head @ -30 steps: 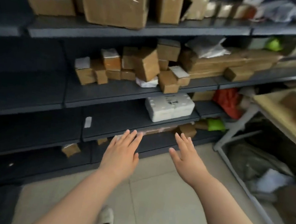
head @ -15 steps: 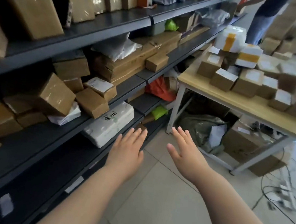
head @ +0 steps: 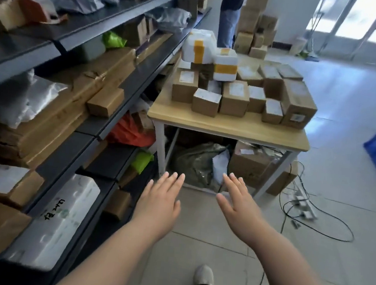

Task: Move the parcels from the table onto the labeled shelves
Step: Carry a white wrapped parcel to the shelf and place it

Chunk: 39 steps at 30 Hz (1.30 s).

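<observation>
Both the left hand (head: pixel 159 203) and right hand (head: pixel 237 202) are empty with fingers spread, free to take brown cardboard parcels (head: pixel 234 98) stacked on the light wooden desk (head: pixel 219 124) beside the dark metal shelves (head: pixel 128 85).

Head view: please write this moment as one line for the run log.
left hand open, empty | right hand open, empty | parcels stacked on table | shelves on person's left

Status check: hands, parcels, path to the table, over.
Left hand and right hand open, empty. Parcels stacked on table, untouched. Power strip and cables on floor beside table leg.
</observation>
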Tool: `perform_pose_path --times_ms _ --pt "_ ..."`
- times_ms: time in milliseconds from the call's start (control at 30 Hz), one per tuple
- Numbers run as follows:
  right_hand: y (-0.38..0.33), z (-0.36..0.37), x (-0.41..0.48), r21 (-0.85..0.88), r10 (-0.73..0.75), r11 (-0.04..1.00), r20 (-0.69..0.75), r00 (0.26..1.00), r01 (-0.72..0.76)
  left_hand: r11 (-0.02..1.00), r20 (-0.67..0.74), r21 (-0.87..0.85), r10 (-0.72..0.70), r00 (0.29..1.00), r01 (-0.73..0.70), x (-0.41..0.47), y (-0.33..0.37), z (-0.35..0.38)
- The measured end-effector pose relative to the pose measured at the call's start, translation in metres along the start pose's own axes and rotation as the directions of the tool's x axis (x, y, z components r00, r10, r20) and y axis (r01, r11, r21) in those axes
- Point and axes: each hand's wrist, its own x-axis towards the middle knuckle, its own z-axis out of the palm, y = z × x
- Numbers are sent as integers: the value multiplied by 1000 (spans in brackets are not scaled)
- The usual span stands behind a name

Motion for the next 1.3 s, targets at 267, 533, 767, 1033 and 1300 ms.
perform_pose_path --times_ms 267,533,767,1033,1300 --pt "43 -87 129 11 -14 1000 -7 1000 14 999 -17 -33 -23 1000 23 146 43 -12" --pt "67 -117 220 40 7 999 26 1000 -8 998 49 -23 -59 997 60 238 45 -8" --pt "57 -135 322 23 43 999 -18 999 -43 999 34 -37 14 999 -13 354 18 -25" --pt "36 -172 427 47 187 982 -160 969 -181 991 42 -80 111 993 -107 492 -13 -61" --pt "37 -168 474 119 289 955 -184 940 -270 977 31 -119 183 983 -179 565 -27 -70"
